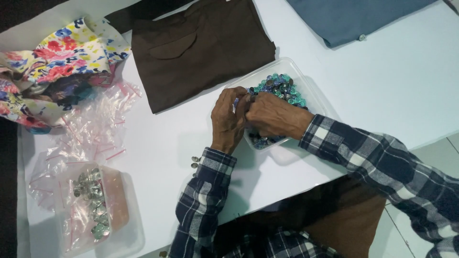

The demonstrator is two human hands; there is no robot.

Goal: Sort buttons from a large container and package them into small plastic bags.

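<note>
both hands meet over the near end of a clear plastic tub (pixel 306 79) full of small blue-green and silver buttons (pixel 279 86), which sits on the white worktop (pixel 392 81) just beside a folded brown cloth (pixel 201 48). the left hand (pixel 227 119) and the right hand (pixel 273 116) are pressed knuckle to knuckle, their fingers (pixel 246 98) curled together around something tiny between them; it is too small and too hidden to say what it is, or whether the grip is firmly closed on it. the heap of buttons lies directly ahead of the fingertips, up and to the right, touching or nearly touching them, and the right hand rests partly inside the tub, so it is the nearer of the two to the pile. the tub's long axis runs slantwise, from near-left to far-right. two loose silver buttons (pixel 194 162) lie by the left cuff. well apart at the left stand a second tub (pixel 122 191) with silver buttons, a heap of small clear bags (pixel 95 124) and a flowered cloth (pixel 57 62); a blue cloth (pixel 349 19) lies at the far edge.
</note>
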